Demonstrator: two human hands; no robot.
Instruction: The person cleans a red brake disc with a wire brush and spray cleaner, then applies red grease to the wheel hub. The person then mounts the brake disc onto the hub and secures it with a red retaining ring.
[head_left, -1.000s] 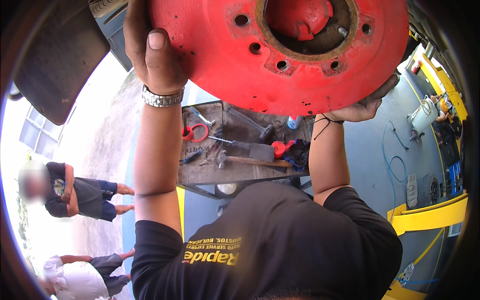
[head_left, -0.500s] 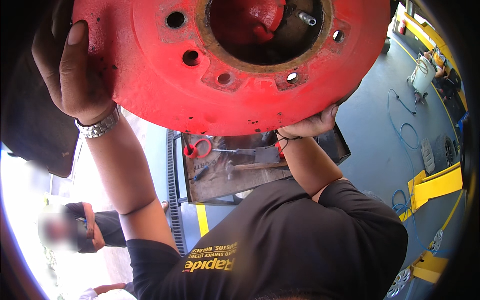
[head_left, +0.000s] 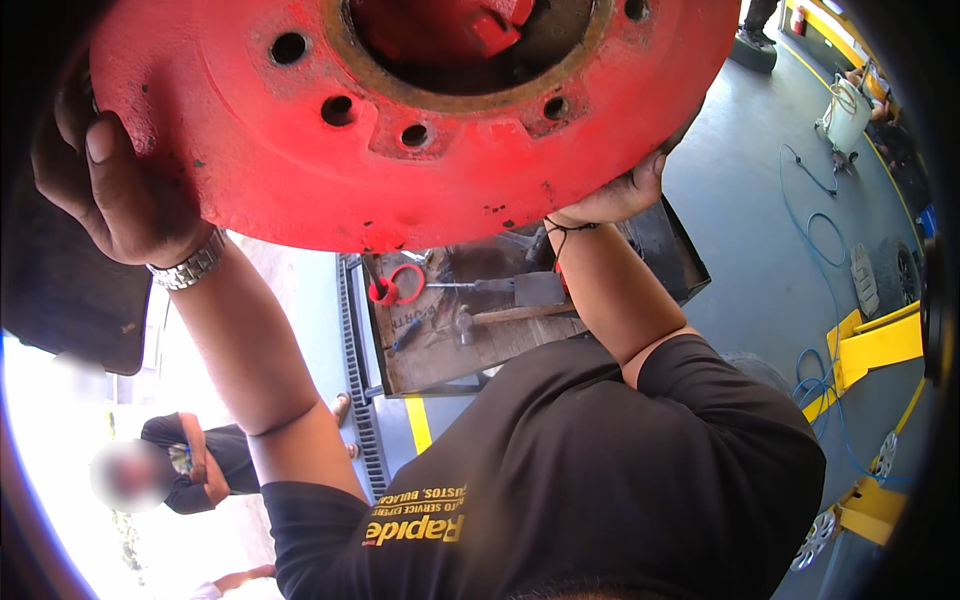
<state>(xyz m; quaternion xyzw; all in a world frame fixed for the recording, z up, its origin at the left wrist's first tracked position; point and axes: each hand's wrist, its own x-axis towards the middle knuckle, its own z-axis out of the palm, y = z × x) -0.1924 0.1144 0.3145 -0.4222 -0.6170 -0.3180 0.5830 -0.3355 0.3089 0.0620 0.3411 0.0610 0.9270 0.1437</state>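
Note:
A big red-painted brake drum point(head_left: 290, 170) with a ring of bolt holes and a rusty-edged centre opening fills the top of the view. My left hand point(head_left: 130, 195) grips its left rim, thumb up along the edge; some fingers are lost in the shadow. Under the lower right rim, my right hand point(head_left: 620, 195) supports the drum, its thumb showing and its other fingers mostly hidden. Through the centre opening, a red part point(head_left: 490, 35) shows behind the drum.
Beneath my arms stands a tool tray point(head_left: 425, 375) with several hand tools. A dark panel point(head_left: 75, 270) hangs at left. On the right are a yellow lift arm point(head_left: 875, 350), a blue hose point(head_left: 815, 270) and a white tank point(head_left: 846, 118). Another person point(head_left: 205, 465) is at lower left.
The drum and both hands have shifted to the left and slightly up in the view. A metal stud seen in the centre opening before no longer shows.

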